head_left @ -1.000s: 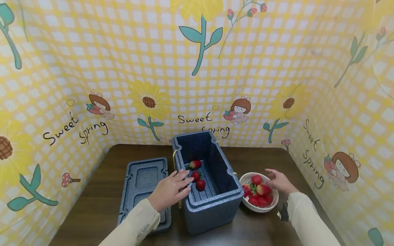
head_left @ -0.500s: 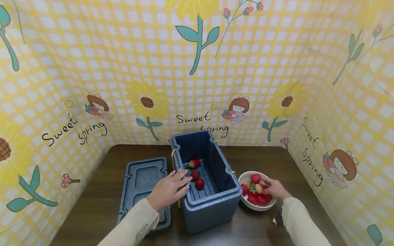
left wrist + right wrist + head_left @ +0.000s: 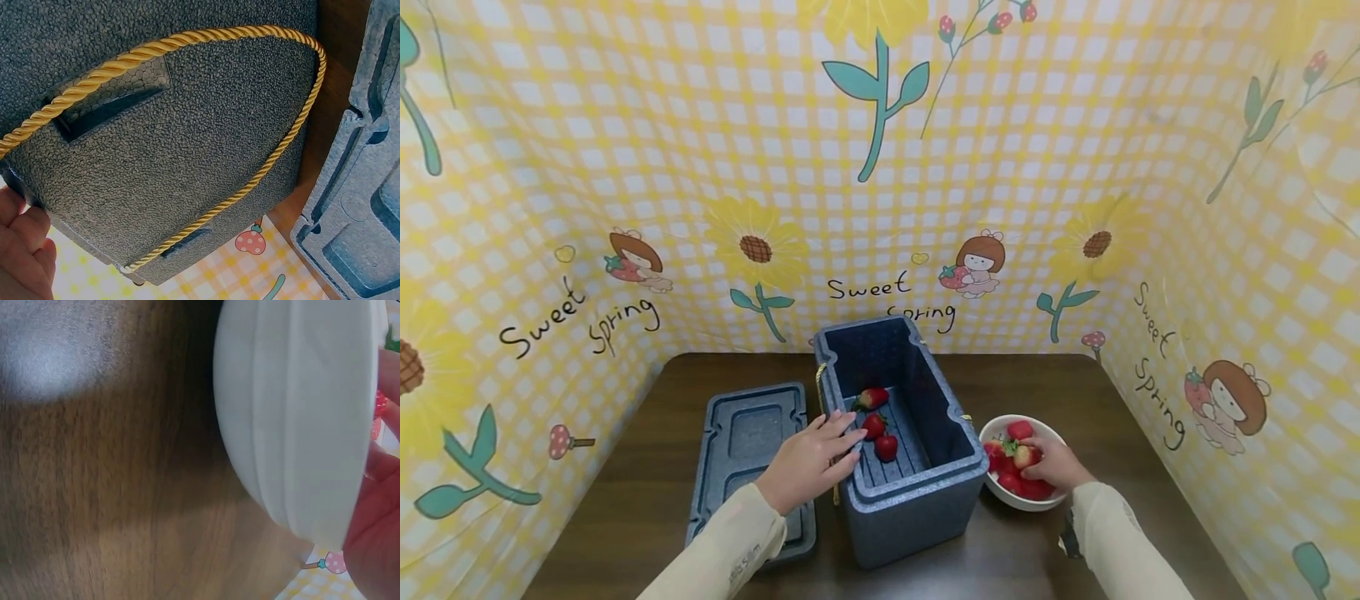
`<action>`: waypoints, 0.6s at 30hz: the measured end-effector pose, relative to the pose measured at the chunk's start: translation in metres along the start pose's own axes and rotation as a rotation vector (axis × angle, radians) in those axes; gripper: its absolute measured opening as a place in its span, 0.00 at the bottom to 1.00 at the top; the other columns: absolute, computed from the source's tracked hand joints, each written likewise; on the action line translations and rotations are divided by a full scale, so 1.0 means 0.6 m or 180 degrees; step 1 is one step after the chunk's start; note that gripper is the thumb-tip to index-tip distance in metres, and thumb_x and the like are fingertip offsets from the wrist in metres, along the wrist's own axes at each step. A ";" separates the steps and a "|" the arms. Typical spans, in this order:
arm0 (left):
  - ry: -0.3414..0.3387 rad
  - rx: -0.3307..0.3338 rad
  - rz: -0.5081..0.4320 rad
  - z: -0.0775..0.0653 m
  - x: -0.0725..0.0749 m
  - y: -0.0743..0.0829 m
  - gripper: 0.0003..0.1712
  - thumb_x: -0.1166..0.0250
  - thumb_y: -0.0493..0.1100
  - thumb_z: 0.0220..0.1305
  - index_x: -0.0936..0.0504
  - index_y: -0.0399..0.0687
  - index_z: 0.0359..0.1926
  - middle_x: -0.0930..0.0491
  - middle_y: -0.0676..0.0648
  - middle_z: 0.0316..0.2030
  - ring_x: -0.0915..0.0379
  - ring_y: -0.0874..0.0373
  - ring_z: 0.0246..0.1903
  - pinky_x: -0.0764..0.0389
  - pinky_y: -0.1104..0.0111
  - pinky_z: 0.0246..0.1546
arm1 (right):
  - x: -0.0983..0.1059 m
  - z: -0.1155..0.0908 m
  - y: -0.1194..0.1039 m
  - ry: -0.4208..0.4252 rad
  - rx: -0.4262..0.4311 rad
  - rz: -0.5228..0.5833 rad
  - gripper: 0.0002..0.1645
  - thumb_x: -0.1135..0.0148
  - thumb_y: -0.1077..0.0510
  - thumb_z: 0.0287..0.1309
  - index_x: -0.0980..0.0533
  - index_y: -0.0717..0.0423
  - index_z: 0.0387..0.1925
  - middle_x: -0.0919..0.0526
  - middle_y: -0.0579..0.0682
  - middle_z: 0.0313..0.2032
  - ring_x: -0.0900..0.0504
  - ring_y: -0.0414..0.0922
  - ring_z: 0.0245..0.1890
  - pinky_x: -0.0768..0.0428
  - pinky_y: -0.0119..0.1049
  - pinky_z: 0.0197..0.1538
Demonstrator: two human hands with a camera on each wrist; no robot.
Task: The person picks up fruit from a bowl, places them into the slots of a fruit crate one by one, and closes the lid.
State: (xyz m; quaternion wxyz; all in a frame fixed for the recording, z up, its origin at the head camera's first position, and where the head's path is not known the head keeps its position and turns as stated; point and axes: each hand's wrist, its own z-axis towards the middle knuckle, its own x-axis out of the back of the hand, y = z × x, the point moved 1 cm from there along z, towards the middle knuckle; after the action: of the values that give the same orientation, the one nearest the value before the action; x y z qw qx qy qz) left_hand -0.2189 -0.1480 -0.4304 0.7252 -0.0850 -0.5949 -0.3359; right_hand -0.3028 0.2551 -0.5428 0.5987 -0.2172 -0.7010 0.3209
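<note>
In the head view, an open dark blue foam box holds several red strawberries on its ribbed floor. My left hand rests on the box's left rim, its fingers spread and reaching over the edge. Right of the box is a white bowl of strawberries. My right hand reaches in over the bowl's right side, thumb and fingers around a pale-shouldered strawberry. In the right wrist view the bowl's wall hides most of the fingers.
The box's blue lid lies on the brown table to the left. A twisted gold cord handle loops along the box's side. Yellow checked cloth walls the table at the back and both sides.
My right hand has moved left and down from the bowl's right rim into the strawberries, closing around one and shifting it slightly left. My left hand stays on the box rim.
</note>
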 end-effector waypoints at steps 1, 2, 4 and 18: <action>0.0003 -0.0001 0.0001 0.000 0.000 0.000 0.23 0.44 0.48 0.67 0.21 0.44 0.58 0.28 0.39 0.61 0.35 0.45 0.63 0.38 0.51 0.63 | -0.002 0.000 0.000 0.0000 0.0038 0.0010 0.30 0.26 0.69 0.38 0.23 0.72 0.48 0.20 0.65 0.43 0.24 0.55 0.41 0.19 0.47 0.43; 0.0007 -0.0001 0.0001 0.000 0.000 0.000 0.23 0.44 0.49 0.67 0.21 0.44 0.58 0.28 0.39 0.61 0.35 0.45 0.63 0.38 0.51 0.63 | -0.003 -0.001 -0.001 -0.0011 0.0070 0.0016 0.30 0.26 0.68 0.38 0.24 0.72 0.48 0.20 0.65 0.43 0.23 0.55 0.41 0.19 0.47 0.44; 0.0014 -0.0008 0.0008 0.000 -0.001 0.000 0.23 0.44 0.49 0.67 0.21 0.44 0.58 0.28 0.39 0.61 0.35 0.45 0.63 0.38 0.51 0.63 | -0.005 -0.001 -0.002 -0.0010 0.0112 -0.0007 0.30 0.26 0.67 0.38 0.24 0.73 0.48 0.19 0.65 0.42 0.23 0.54 0.40 0.19 0.48 0.45; 0.0054 -0.0032 -0.0038 0.000 -0.003 -0.003 0.23 0.43 0.48 0.67 0.21 0.43 0.58 0.28 0.39 0.61 0.35 0.44 0.63 0.38 0.51 0.63 | 0.005 0.009 -0.040 0.0007 -0.0421 0.0539 0.35 0.29 0.60 0.49 0.30 0.67 0.59 0.22 0.66 0.49 0.22 0.57 0.46 0.20 0.50 0.47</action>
State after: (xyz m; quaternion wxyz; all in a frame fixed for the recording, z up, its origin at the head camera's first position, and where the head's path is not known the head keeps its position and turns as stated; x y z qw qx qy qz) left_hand -0.2202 -0.1484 -0.4327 0.7279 -0.0823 -0.5875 -0.3439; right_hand -0.3069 0.2393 -0.5239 0.5546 -0.3150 -0.6991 0.3231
